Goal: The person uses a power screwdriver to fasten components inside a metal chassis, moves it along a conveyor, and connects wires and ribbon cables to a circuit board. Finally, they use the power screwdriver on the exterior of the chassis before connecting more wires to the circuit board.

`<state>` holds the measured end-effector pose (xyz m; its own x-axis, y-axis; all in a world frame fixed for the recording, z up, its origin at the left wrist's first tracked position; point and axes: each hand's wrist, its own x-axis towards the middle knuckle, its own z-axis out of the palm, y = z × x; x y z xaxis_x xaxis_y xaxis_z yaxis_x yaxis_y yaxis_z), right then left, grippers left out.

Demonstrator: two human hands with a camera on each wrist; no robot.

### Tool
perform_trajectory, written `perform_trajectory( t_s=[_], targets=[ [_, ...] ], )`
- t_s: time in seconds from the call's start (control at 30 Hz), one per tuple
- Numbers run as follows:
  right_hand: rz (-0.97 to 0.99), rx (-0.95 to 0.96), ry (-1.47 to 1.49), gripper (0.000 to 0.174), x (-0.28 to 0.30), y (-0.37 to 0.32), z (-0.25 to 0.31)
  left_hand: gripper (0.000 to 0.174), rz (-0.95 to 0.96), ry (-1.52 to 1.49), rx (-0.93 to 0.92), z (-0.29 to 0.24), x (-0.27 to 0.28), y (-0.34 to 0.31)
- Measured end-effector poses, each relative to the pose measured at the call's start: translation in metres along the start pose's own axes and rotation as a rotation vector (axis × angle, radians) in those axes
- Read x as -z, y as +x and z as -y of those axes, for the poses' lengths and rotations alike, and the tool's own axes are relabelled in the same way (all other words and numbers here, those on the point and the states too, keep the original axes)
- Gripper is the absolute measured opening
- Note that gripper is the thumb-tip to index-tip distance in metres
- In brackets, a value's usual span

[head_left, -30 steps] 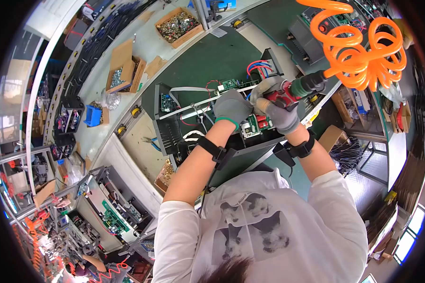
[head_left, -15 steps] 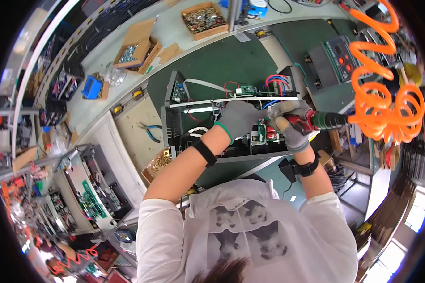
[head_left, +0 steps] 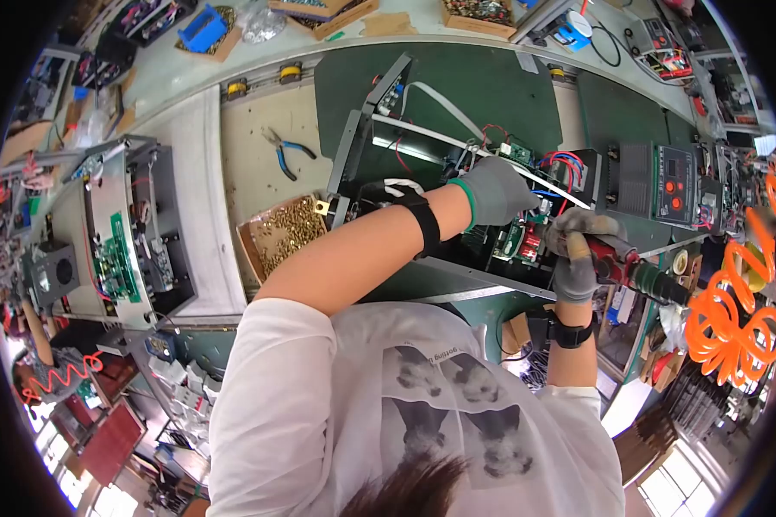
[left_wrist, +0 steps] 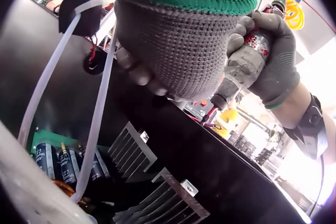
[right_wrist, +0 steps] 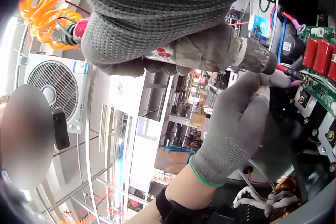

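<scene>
- Gloved fingers point(right_wrist: 126, 69) of the right hand point(head_left: 579, 254) wrap the red-and-green power driver with a taped grey nose point(right_wrist: 257, 56); those of the left hand point(right_wrist: 228, 127) bunch just beneath its nose, though whether they pinch anything is hidden.
- That driver lies aslant at the right end of the dark metal open-topped chassis point(head_left: 345, 157), its nose directed into the chassis. The angle could let the bit slip off whatever it meets; I cannot tell whether it is seated.
- Left fingertips sit so close to the bit that a skid, or a spinning bit snagging the knit, might catch the glove.
- Red block-shaped components on a green board point(right_wrist: 310, 53) stand near the nose; a slip inward could knock or scratch them.
- Thin red and blue insulated wires point(head_left: 569, 164) run close by, and could be trapped or nicked if they stray under the bit.
- Beyond the chassis, the glossy orange coiled hose point(head_left: 707, 314) trails behind the driver; its pull might tip the tool sideways.
- Farther off, blue-handled metal pliers point(head_left: 282, 153) and a cardboard box of brass-coloured hardware point(head_left: 250, 246) lie apart from the work; the left arm, reaching past the box, might brush it.
</scene>
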<state>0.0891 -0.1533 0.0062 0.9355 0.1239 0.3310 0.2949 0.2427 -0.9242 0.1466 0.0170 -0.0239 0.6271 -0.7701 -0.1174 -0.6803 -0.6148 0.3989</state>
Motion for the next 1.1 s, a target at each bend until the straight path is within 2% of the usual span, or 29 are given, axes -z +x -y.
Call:
perform_trajectory(
  t_s=[0.07,0.17,0.2,0.43,0.53,0.6,0.7,0.77,0.8,0.87,0.9,0.97,1.0,1.1],
  targets=[
    [0.019,0.052,0.017,0.028,-0.002,0.004,-0.001,0.03,-0.017,0.004,-0.004,0.001,-0.005,0.0],
    [-0.011,-0.004,0.02,0.025,-0.007,0.003,0.003,0.029,-0.061,-0.012,-0.005,0.0,-0.008,-0.003],
    [0.044,0.013,0.041,0.024,-0.005,0.006,0.001,0.029,-0.039,0.001,0.002,-0.002,-0.007,-0.003],
    [0.087,-0.023,0.056,0.026,0.001,0.006,-0.007,0.023,-0.001,0.0,0.024,-0.004,-0.012,0.005],
    [0.056,0.002,0.021,0.026,-0.007,0.006,-0.002,0.021,0.001,-0.068,0.076,-0.006,-0.009,0.004],
    [-0.084,-0.033,-0.129,0.028,-0.014,0.004,0.003,0.021,-0.016,-0.125,0.118,-0.011,-0.007,0.001],
    [-0.068,0.078,-0.016,0.028,-0.024,0.012,0.022,0.021,-0.421,-0.721,0.35,-0.028,-0.024,-0.013],
    [0.0,0.185,-0.001,0.03,-0.016,0.019,0.041,0.021,-0.495,-1.02,0.332,-0.034,-0.049,-0.018],
    [-0.045,0.175,0.019,0.03,-0.019,0.019,0.056,0.021,-0.482,-1.019,0.315,-0.04,-0.049,-0.027],
    [-0.103,0.163,0.031,0.029,-0.013,0.014,0.073,0.023,-0.152,-1.88,0.471,-0.05,-0.046,-0.047],
    [-0.113,0.175,0.024,0.029,-0.007,0.01,0.079,0.023,-0.139,-1.872,0.458,-0.056,-0.043,-0.055],
    [-0.164,0.117,0.043,0.031,0.002,0.001,0.088,0.024,-0.171,-2.093,0.5,-0.066,-0.038,-0.068],
    [-0.16,0.105,0.039,0.031,0.006,-0.003,0.09,0.024,-0.148,-2.181,0.393,-0.065,-0.043,-0.069],
    [-0.215,0.091,0.14,0.03,-0.002,-0.015,0.094,0.022,-0.154,-2.095,0.425,-0.07,-0.047,-0.065]
  ],
)
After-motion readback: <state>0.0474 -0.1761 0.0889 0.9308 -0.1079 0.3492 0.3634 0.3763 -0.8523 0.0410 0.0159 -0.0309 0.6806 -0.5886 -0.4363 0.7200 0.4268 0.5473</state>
